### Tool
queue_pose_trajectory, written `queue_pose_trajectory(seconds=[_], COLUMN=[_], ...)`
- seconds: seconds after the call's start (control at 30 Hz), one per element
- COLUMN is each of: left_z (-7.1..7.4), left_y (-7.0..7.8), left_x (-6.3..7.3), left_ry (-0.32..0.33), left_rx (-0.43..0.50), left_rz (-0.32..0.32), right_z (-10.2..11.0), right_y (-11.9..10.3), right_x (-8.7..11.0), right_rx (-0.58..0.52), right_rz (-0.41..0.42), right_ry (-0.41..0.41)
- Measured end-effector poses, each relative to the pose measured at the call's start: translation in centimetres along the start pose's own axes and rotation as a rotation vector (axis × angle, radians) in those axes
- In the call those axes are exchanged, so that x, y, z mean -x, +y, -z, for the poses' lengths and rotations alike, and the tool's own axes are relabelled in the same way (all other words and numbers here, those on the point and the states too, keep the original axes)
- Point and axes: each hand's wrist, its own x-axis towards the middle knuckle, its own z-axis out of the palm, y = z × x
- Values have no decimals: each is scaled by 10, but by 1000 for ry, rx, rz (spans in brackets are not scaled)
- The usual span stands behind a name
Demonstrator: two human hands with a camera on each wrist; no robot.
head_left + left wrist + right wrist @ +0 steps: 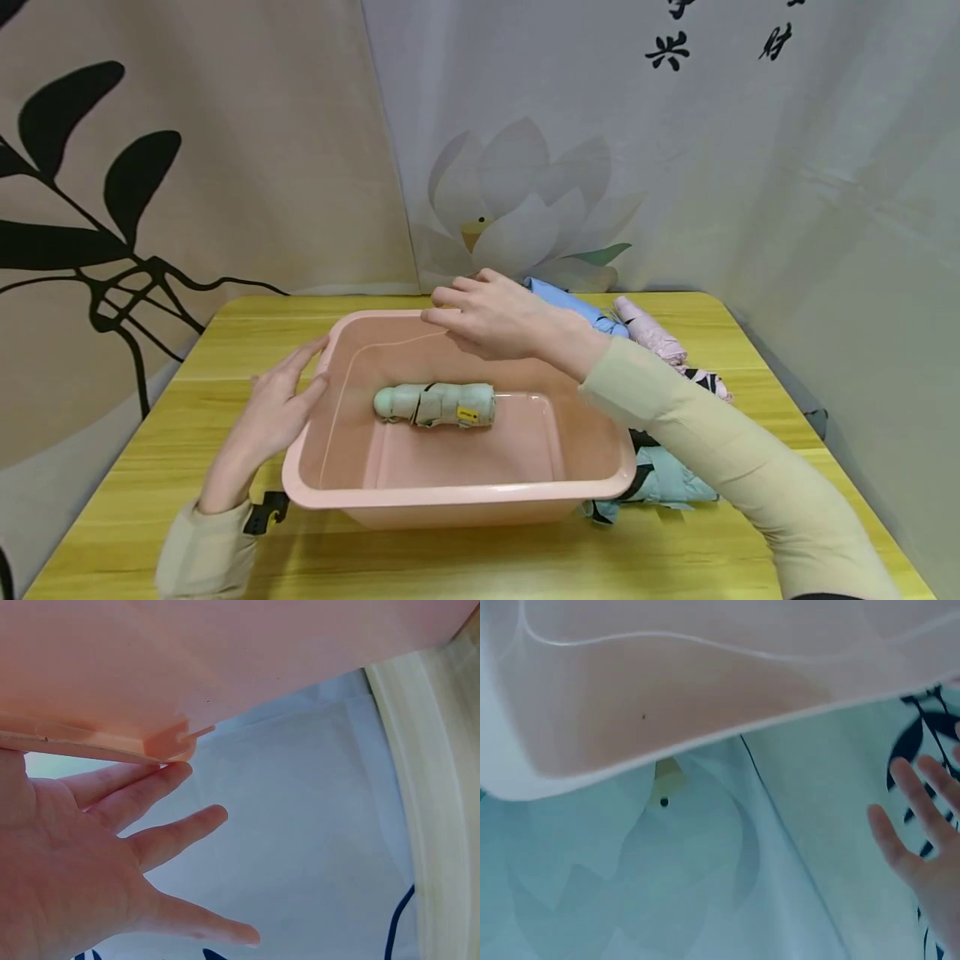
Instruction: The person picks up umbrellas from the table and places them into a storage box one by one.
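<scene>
The left hand (279, 408) contacts the left rim of the tub (465, 497), grip released, fingers extended. The right hand (495, 318) is positioned above the far rim, grip released, holding nothing. The green umbrella (435, 405) lies inside the tub; a blue umbrella (573, 307) lies beyond, on the worktop (135, 500).

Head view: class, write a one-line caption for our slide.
Left hand touching a pink basin, right hand over its far rim, one folded green umbrella lying inside.
</scene>
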Motion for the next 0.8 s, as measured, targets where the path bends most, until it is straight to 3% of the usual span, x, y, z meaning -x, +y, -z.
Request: queue_pose_trajectory(seconds=[0.2,0.43,0.7,0.8], left_z=[0,1,3,4], left_y=[0,0,2,2], left_x=[0,-1,0,0], left_ry=[5,22,22,26], left_rx=[4,-13,-40,-39], left_rz=[-6,6,28,30], right_z=[16,25,4,-9], right_y=[12,24,31,31], right_x=[30,78,142,167], right_rx=[-61,-187,-250,-267], right_rz=[-103,-266,-394,-406], right_ry=[8,130,84,66])
